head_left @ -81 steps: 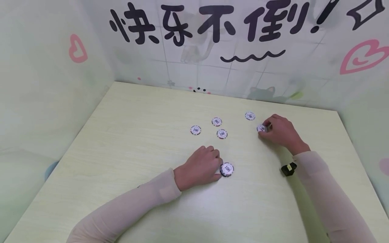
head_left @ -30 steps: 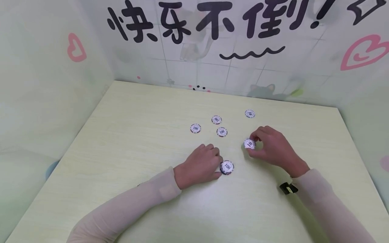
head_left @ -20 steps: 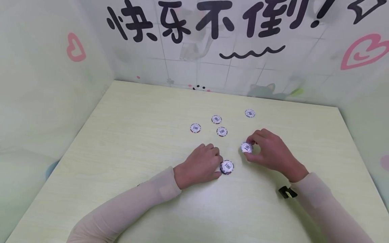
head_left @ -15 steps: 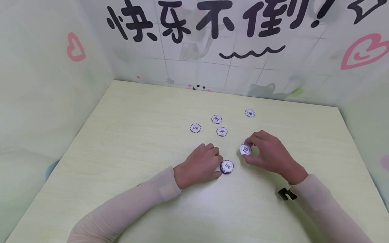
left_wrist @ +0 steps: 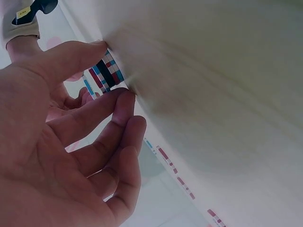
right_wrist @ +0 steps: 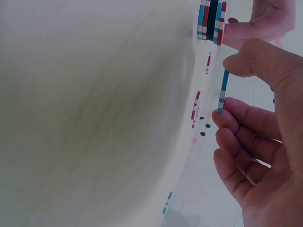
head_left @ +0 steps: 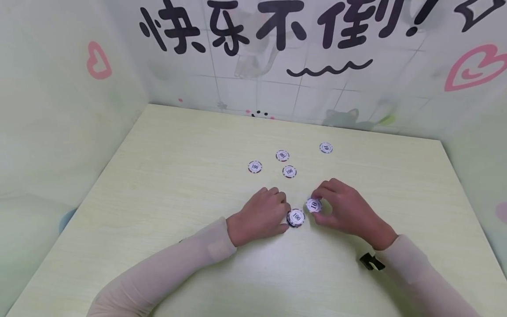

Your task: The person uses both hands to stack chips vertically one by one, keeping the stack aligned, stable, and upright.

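My left hand (head_left: 261, 218) holds the side of a short stack of poker chips (head_left: 296, 217) between thumb and index finger, the top one marked 100. In the left wrist view the stack (left_wrist: 106, 73) shows red, blue, white and black edges. Between thumb and fingers, my right hand (head_left: 344, 209) pinches one chip marked 10 (head_left: 314, 205), just right of the stack. Seen edge-on in the right wrist view, this blue-and-white chip (right_wrist: 222, 92) is above the table and apart from the stack (right_wrist: 211, 21).
Farther back, three 100 chips lie flat: a left one (head_left: 255, 167), a rear one (head_left: 282, 155) and a nearer one (head_left: 289, 171). Another 10 chip (head_left: 326, 147) lies to their right. Printed walls (head_left: 253, 83) enclose the pale table (head_left: 178, 176). A black device (head_left: 371, 262) hangs under my right wrist.
My right hand has taken a 10 chip from the table's right rear and brought it left and nearer, beside the stack. My left hand has stayed at the stack.
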A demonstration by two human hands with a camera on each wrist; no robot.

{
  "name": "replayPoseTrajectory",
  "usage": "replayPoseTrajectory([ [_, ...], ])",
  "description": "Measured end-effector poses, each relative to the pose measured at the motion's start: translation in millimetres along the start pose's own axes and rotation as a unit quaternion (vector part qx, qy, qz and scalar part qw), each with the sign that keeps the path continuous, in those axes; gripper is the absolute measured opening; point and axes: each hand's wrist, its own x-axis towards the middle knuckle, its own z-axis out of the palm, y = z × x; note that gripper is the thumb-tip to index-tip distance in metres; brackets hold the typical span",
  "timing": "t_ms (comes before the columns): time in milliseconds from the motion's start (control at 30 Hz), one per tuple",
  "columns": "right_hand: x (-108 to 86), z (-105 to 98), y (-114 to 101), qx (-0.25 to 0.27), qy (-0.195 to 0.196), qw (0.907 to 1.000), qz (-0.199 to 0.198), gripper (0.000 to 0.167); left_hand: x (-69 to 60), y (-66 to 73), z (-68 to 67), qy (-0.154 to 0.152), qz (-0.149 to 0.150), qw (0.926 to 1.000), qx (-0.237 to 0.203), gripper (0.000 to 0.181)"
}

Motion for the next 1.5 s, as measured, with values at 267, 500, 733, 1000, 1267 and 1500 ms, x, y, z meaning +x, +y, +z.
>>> replayPoseTrajectory([
  [267,-2.1,5.5,-5.9,0.008,-0.008,0.9998,-0.014,0.03,-0.4,0.2,-1.1,0.008,0.002,1.0,-0.001,0.032],
  [500,-0.5,10.0,-10.2,0.012,0.005,0.9987,-0.049,0.032,-0.7,0.2,-1.2,0.007,0.0,1.0,0.0,0.032],
  [733,3.6,9.8,-18.8,0.003,-0.02,0.9986,-0.048,0.032,-1.1,0.4,-1.1,0.007,-0.001,1.0,-0.004,0.032],
  [1000,8.0,12.3,-22.0,0.003,-0.015,0.9976,-0.067,0.032,-1.0,0.2,0.0,0.014,0.0,0.9999,-0.006,0.03],
  [1267,10.6,16.2,-22.8,0.009,-0.003,0.9964,-0.084,0.031,-1.9,-0.5,2.7,0.024,0.003,0.9997,0.001,0.029],
  [1500,10.9,16.9,-23.5,0.01,-0.007,0.9961,-0.087,0.032,-2.0,-0.8,3.4,0.029,0.004,0.9996,0.0,0.028],
])
